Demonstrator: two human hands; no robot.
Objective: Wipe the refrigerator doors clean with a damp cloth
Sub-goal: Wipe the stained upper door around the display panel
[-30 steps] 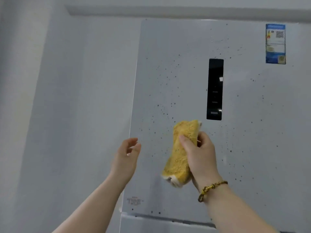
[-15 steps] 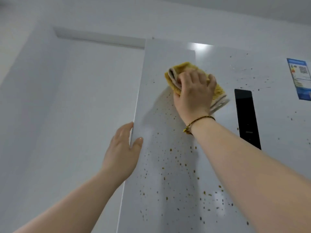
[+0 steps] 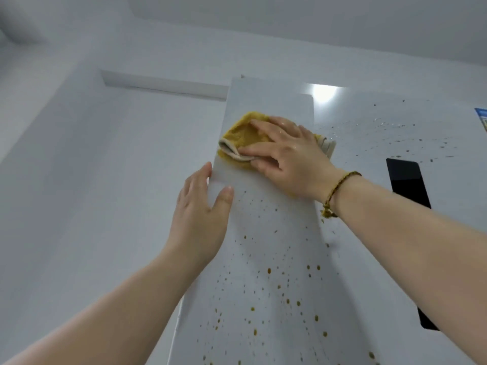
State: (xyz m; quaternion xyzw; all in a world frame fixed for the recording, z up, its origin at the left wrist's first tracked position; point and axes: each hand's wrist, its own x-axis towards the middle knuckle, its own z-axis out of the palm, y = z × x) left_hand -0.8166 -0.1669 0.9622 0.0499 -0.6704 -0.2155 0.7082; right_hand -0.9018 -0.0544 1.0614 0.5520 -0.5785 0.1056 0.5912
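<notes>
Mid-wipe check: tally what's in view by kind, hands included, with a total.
Hands: 2, left hand and right hand
Yellow cloth: 1
Refrigerator door: 1
Black panel: 1
Blue sticker: 1
Bracelet: 1
Total: 7

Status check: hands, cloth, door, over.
Right hand flat, pressing folded yellow cloth onto white refrigerator door, upper left. Left hand grips door's left edge. Brown specks below unwiped; nothing in the way.

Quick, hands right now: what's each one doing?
Left hand: holds the refrigerator door edge, thumb in front.
Right hand: open, flat, pressing the cloth.
</notes>
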